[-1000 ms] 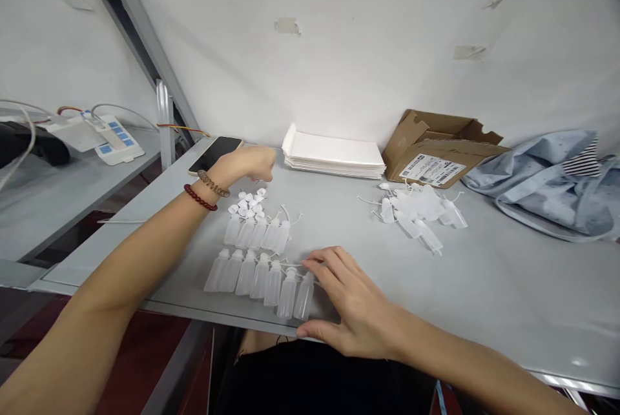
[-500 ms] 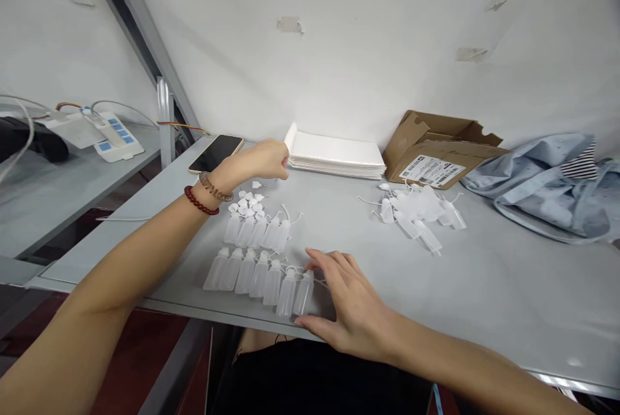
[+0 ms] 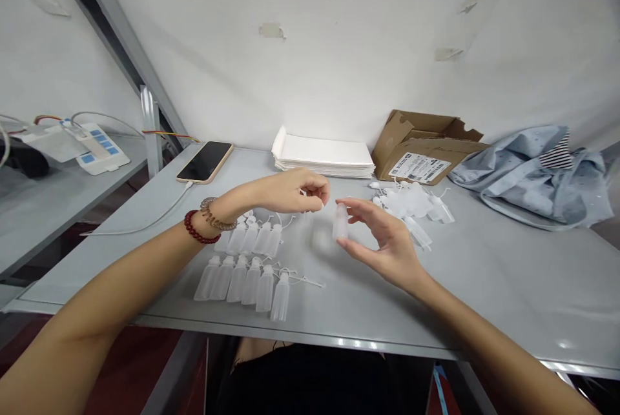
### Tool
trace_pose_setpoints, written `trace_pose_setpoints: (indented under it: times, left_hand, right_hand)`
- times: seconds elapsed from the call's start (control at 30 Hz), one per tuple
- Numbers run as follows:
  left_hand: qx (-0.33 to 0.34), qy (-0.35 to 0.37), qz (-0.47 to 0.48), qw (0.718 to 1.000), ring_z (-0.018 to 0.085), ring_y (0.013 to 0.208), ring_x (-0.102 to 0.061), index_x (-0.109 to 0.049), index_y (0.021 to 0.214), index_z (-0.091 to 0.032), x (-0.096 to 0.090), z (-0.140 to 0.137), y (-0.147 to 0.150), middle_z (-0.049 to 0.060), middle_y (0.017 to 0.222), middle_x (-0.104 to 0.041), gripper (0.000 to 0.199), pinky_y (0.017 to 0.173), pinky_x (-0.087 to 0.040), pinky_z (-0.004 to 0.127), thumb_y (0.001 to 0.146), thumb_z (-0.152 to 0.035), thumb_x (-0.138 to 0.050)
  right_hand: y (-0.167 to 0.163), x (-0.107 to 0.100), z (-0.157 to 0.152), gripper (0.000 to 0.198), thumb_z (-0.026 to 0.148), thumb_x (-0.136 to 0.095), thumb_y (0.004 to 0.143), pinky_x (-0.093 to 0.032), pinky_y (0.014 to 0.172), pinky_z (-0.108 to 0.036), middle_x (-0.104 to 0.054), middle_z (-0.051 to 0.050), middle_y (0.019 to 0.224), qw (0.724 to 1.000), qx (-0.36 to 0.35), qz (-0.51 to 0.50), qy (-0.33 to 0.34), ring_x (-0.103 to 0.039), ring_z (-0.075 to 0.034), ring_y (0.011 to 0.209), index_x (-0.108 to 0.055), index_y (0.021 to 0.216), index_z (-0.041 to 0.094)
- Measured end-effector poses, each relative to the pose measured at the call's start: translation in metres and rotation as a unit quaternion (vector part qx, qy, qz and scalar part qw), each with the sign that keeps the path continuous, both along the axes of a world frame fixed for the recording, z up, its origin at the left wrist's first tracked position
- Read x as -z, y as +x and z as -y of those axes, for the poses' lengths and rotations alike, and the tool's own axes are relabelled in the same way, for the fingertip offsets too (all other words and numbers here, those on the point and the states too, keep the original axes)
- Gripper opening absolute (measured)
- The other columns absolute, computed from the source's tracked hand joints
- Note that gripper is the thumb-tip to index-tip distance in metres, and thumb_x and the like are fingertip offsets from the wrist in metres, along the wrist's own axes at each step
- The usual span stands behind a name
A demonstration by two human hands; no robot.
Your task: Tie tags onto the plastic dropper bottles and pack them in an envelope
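Over the middle of the table, my right hand (image 3: 375, 237) grips a small translucent squeeze bottle (image 3: 340, 221) upright between thumb and fingers. Facing it from the left, my left hand (image 3: 301, 192) is closed in a pinch; a bit of white shows at its fingers, too small to name. Below it lie two rows of similar bottles, an upper row (image 3: 249, 236) and a lower row (image 3: 236, 281), with thin strap-like tails. Small white caps (image 3: 248, 215) behind the upper row are mostly hidden by my left wrist.
Bottles and white strips form a loose heap (image 3: 404, 202) at right, before an open cardboard box (image 3: 426, 150). A stack of white envelopes (image 3: 324, 155) lies against the wall. A phone (image 3: 206, 161) with a cable is at left, a blue cloth bag (image 3: 527, 173) at far right.
My right hand has picked up the rightmost bottle of the lower row and raised it rightward and away from me. My left hand has come from near the phone toward this bottle.
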State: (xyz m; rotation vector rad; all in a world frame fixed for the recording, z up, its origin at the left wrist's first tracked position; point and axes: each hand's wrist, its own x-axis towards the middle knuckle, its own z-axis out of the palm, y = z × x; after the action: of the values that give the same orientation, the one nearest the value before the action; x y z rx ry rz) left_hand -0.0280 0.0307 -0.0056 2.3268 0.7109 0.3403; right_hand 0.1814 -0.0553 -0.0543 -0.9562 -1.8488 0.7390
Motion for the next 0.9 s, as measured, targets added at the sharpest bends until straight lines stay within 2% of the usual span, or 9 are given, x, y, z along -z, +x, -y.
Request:
trace_pose_setpoints:
  times: [0.07, 0.13, 0.23, 0.33, 0.57, 0.67, 0.9]
  left_hand:
    - [0.012, -0.023, 0.029, 0.999, 0.008, 0.063, -0.049, -0.059, 0.078, -0.016, -0.001, 0.005, 0.003, -0.001, 0.077, -0.060, 0.012, 0.057, -0.038, 0.021, 0.073, -0.014, -0.049]
    - [0.020, -0.045, 0.054, 0.997, 0.008, 0.062, -0.049, -0.060, 0.080, -0.016, -0.001, 0.007, 0.005, -0.001, 0.077, -0.060, 0.013, 0.057, -0.038, 0.021, 0.073, -0.012, -0.050]
    - [0.022, -0.065, 0.068, 0.995, 0.008, 0.064, -0.051, -0.059, 0.082, -0.016, 0.000, 0.008, 0.005, 0.001, 0.081, -0.061, 0.013, 0.057, -0.039, 0.021, 0.073, -0.012, -0.050]
    - [0.017, -0.059, 0.080, 0.995, 0.010, 0.072, -0.055, -0.056, 0.089, -0.017, 0.002, 0.010, 0.007, 0.001, 0.085, -0.061, 0.018, 0.062, -0.043, 0.023, 0.073, -0.012, -0.051]
    - [0.022, 0.023, 0.077, 0.996, 0.011, 0.069, -0.056, -0.043, 0.111, -0.020, 0.003, 0.023, 0.012, -0.004, 0.073, -0.059, 0.040, 0.070, -0.047, 0.026, 0.073, -0.011, -0.051]
    - [0.026, 0.070, 0.076, 0.994, 0.012, 0.069, -0.056, -0.042, 0.113, -0.020, 0.003, 0.026, 0.014, -0.003, 0.076, -0.061, 0.042, 0.070, -0.047, 0.026, 0.073, -0.012, -0.052]
    - [0.025, 0.120, 0.072, 0.990, 0.011, 0.069, -0.056, -0.046, 0.113, -0.020, 0.003, 0.030, 0.015, -0.002, 0.078, -0.059, 0.040, 0.067, -0.047, 0.025, 0.074, -0.014, -0.053]
  right_hand:
    - [0.002, -0.001, -0.003, 0.041, 0.022, -0.071, 0.074, -0.049, 0.087, -0.039, -0.062, -0.006, 0.118, 0.998, -0.025, -0.053, -0.022, -0.058, -0.022, 0.106, -0.061, 0.114, 0.026]
    - [0.003, -0.001, -0.004, 0.037, 0.024, -0.071, 0.074, -0.049, 0.087, -0.038, -0.065, -0.005, 0.114, 0.987, -0.059, -0.119, -0.096, -0.059, -0.022, 0.104, -0.065, 0.111, 0.026]
    - [0.004, -0.002, -0.006, 0.031, 0.030, -0.070, 0.075, -0.050, 0.084, -0.036, -0.070, -0.004, 0.100, 0.949, -0.087, -0.216, -0.214, -0.063, -0.020, 0.093, -0.069, 0.105, 0.025]
    - [0.004, -0.004, -0.009, 0.024, 0.032, -0.067, 0.075, -0.049, 0.084, -0.033, -0.072, -0.004, 0.093, 0.907, -0.099, -0.301, -0.277, -0.065, -0.020, 0.091, -0.074, 0.096, 0.022]
    - [0.004, -0.006, -0.015, 0.020, 0.033, -0.063, 0.077, -0.051, 0.081, -0.029, -0.072, -0.006, 0.088, 0.832, -0.101, -0.405, -0.366, -0.068, -0.021, 0.087, -0.075, 0.080, 0.017]
    - [0.005, -0.005, -0.016, 0.025, 0.035, -0.062, 0.077, -0.052, 0.079, -0.028, -0.072, -0.008, 0.088, 0.815, -0.120, -0.413, -0.387, -0.068, -0.020, 0.082, -0.074, 0.084, 0.014]
    - [0.006, -0.001, -0.017, 0.023, 0.032, -0.059, 0.078, -0.054, 0.071, -0.028, -0.071, -0.009, 0.084, 0.789, -0.123, -0.434, -0.418, -0.068, -0.020, 0.074, -0.070, 0.082, 0.012]
